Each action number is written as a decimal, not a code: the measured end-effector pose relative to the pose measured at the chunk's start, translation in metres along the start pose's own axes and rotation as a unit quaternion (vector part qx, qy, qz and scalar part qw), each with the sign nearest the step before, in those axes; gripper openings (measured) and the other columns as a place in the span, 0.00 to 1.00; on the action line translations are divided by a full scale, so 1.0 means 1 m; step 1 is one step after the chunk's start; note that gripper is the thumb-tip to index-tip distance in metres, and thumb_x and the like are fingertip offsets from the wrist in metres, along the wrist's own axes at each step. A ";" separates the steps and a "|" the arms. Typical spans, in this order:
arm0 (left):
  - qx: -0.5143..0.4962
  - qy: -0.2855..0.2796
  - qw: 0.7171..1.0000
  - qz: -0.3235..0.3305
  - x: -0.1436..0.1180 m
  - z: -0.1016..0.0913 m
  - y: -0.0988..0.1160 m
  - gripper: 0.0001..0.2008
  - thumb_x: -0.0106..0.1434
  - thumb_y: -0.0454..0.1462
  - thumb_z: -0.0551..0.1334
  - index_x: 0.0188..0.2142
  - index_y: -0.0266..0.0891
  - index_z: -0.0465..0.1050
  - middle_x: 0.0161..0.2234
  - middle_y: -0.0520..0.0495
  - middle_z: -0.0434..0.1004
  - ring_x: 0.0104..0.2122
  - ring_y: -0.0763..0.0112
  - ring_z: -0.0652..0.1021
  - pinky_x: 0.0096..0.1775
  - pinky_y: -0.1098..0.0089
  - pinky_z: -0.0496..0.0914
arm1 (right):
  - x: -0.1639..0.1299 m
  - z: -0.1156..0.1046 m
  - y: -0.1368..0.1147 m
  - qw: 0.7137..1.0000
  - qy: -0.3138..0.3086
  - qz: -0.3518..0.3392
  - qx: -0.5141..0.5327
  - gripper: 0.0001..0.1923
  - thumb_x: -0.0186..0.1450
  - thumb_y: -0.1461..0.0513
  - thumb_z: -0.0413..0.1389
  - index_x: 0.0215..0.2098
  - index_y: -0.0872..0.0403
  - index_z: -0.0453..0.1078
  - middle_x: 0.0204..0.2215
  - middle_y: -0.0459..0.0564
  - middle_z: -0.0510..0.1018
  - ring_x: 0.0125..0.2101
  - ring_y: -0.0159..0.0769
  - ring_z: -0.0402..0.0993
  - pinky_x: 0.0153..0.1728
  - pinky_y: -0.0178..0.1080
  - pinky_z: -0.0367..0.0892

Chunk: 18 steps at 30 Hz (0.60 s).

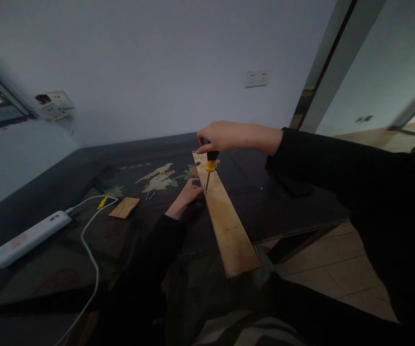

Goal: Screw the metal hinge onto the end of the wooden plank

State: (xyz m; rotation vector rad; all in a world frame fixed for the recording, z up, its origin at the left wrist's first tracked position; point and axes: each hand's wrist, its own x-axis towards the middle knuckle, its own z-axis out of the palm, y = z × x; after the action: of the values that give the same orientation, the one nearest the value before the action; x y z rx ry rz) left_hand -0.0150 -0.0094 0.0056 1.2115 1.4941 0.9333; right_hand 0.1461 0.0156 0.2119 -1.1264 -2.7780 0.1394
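Dark table; screwdriver near-upright, tip down.

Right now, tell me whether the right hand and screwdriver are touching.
Touching: the head view shows the right hand gripping the screwdriver by its dark handle top.

2 hands | 1 screwdriver | at least 2 boards | 1 power strip
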 end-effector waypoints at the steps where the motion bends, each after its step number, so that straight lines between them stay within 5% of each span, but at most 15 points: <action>1: 0.002 -0.002 1.000 0.003 0.000 0.000 0.000 0.27 0.60 0.29 0.67 0.56 0.34 0.60 0.27 0.53 0.74 0.24 0.74 0.76 0.33 0.71 0.72 | 0.001 0.001 0.001 1.000 0.005 -0.008 -0.005 0.14 0.61 0.54 0.64 0.39 0.56 0.79 0.32 0.53 0.79 0.35 0.39 0.74 0.32 0.38 0.61; 6: 0.046 -0.015 0.999 0.024 0.005 -0.002 -0.004 0.25 0.61 0.30 0.66 0.56 0.36 0.60 0.25 0.55 0.73 0.21 0.75 0.74 0.31 0.73 0.70 | 0.002 -0.003 0.005 0.997 -0.040 -0.060 0.018 0.16 0.57 0.59 0.67 0.42 0.55 0.79 0.36 0.50 0.80 0.36 0.37 0.73 0.34 0.37 0.62; 18: 0.117 -0.018 0.990 0.079 0.008 -0.006 -0.004 0.24 0.60 0.32 0.65 0.53 0.39 0.60 0.26 0.57 0.74 0.20 0.75 0.74 0.28 0.74 0.68 | 0.001 -0.001 0.003 0.998 -0.049 -0.017 0.039 0.15 0.62 0.57 0.63 0.44 0.57 0.79 0.30 0.51 0.80 0.30 0.34 0.74 0.31 0.37 0.62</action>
State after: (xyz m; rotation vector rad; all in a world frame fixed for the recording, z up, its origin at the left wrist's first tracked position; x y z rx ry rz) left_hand -0.0219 -0.0028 0.0018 1.5263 1.5280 0.8508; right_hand 0.1472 0.0183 0.2121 -1.0816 -2.8476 0.3051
